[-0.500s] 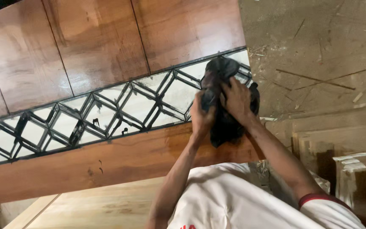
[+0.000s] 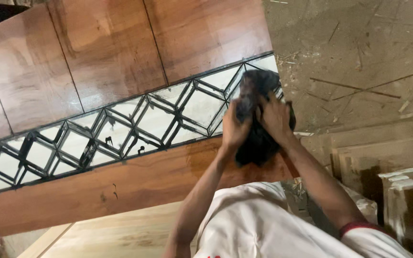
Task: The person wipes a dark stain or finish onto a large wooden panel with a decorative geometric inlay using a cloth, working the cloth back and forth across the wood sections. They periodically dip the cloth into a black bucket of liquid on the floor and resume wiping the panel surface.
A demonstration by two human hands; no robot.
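Two hands grip one dark cloth (image 2: 256, 138) at the right end of a wooden panel (image 2: 101, 52). Both the left hand (image 2: 235, 129) and the right hand (image 2: 274, 117) are closed on the wad, which rests over the panel's white diamond-pattern strip (image 2: 120, 131), beside a dusty floor (image 2: 359, 57).

Both hands on a cloth at the panel's end

The cloth (image 2: 259, 119) lies on the lattice strip (image 2: 120, 129); panel boards (image 2: 120, 52) stretch left of the hands, floor (image 2: 359, 57) right.
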